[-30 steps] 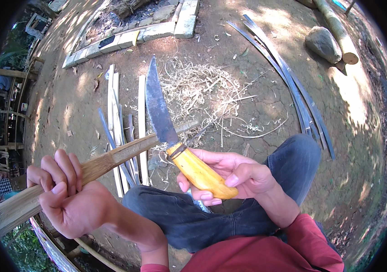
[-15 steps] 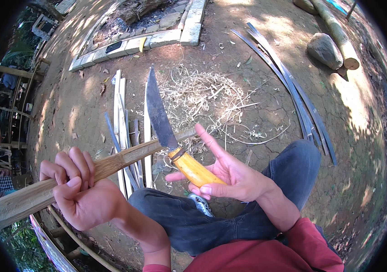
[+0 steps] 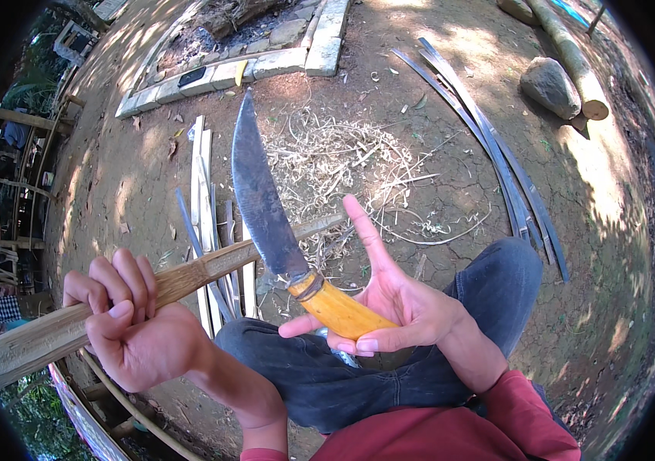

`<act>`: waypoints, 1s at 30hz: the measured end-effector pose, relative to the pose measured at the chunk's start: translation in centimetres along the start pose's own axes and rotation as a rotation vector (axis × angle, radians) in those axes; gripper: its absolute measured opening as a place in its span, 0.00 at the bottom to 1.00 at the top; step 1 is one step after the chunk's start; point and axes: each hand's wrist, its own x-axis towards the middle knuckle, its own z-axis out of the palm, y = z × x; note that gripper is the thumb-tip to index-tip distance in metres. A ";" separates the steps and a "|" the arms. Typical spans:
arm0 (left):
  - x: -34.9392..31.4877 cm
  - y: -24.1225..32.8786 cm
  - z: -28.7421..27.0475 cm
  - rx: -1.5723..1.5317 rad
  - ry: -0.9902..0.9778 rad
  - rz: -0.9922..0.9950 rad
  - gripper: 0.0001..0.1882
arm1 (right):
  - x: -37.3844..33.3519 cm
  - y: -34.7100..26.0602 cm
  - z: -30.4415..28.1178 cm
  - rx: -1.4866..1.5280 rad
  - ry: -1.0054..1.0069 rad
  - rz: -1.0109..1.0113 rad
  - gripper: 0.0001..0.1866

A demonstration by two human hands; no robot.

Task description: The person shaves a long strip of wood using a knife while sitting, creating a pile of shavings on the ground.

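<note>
My left hand [image 3: 142, 338] clamps its fingers round a long tan wooden pole [image 3: 183, 278]; my right fingers [image 3: 383, 339], index extended, pinch a yellow-handled, dark curved metal knife [image 3: 283, 247] across it, contact uncertain.

Left hand [image 3: 134, 330] clenched, right hand [image 3: 408, 303] gripping under its thumb, two fingers [image 3: 368, 237] splayed, forearms [image 3: 239, 392] bare
</note>
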 end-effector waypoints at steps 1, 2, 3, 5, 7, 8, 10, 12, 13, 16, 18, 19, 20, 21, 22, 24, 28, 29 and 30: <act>0.0 0.0 -0.1 -0.002 -0.001 0.000 0.11 | -0.1 0.1 -0.3 -0.001 -0.020 -0.002 0.60; 0.0 0.0 -0.1 -0.007 -0.002 -0.002 0.11 | -0.2 0.3 -0.8 -0.004 -0.039 -0.005 0.58; 0.0 0.0 -0.1 -0.014 -0.001 -0.005 0.11 | -0.2 0.5 -1.2 -0.007 -0.058 -0.007 0.56; 0.0 0.1 -0.1 -0.027 0.001 -0.010 0.11 | -0.2 0.7 -1.5 -0.055 -0.048 0.029 0.48; 0.1 0.1 -0.3 -0.025 -0.006 -0.005 0.11 | 0.0 0.7 -1.5 -0.191 -0.006 0.068 0.41; 0.1 0.0 -0.3 -0.026 -0.010 -0.004 0.11 | 0.1 0.6 -1.4 -0.305 0.034 0.088 0.36; 0.1 0.0 -0.2 -0.027 -0.003 -0.005 0.11 | 0.2 0.9 -1.7 -0.413 0.077 0.103 0.30; 0.1 -0.1 -0.1 -0.026 -0.001 -0.004 0.11 | 0.4 1.9 -2.8 -0.400 0.087 0.091 0.25; 0.1 -0.1 -0.1 -0.022 0.001 -0.001 0.11 | 0.4 2.1 -3.0 -0.360 0.128 0.087 0.23; 0.1 -0.1 -0.1 -0.012 -0.007 0.014 0.11 | 0.6 2.9 -3.2 -0.324 0.239 0.051 0.19; 0.1 -0.1 0.0 0.000 -0.003 0.022 0.11 | 0.7 2.5 -3.0 -0.448 0.258 0.016 0.19; 0.1 -0.1 0.1 0.010 0.005 0.024 0.11 | 0.7 2.3 -2.9 -0.510 0.267 -0.002 0.19; 0.1 -0.1 0.1 0.019 0.014 0.025 0.11 | 0.7 2.3 -2.9 -0.476 0.269 0.014 0.20; 0.1 -0.1 0.0 0.012 0.013 0.020 0.11 | 0.7 2.3 -3.1 -0.442 0.271 0.029 0.20; 0.1 -0.1 -0.1 0.005 0.012 0.016 0.11 | 0.6 2.3 -3.2 -0.408 0.273 0.045 0.20; 0.1 -0.1 -0.2 -0.009 0.009 0.010 0.11 | 0.5 2.3 -3.1 -0.507 0.351 0.051 0.16; 0.1 -0.1 0.0 -0.021 0.008 0.003 0.11 | 1.0 3.0 -4.1 -1.002 0.591 -0.025 0.12; 0.1 -0.1 0.0 -0.020 0.008 0.002 0.11 | 1.1 3.1 -4.3 -1.049 0.627 -0.022 0.13; 0.1 -0.1 0.0 -0.019 0.008 0.003 0.11 | 1.2 3.3 -4.4 -1.095 0.663 -0.019 0.14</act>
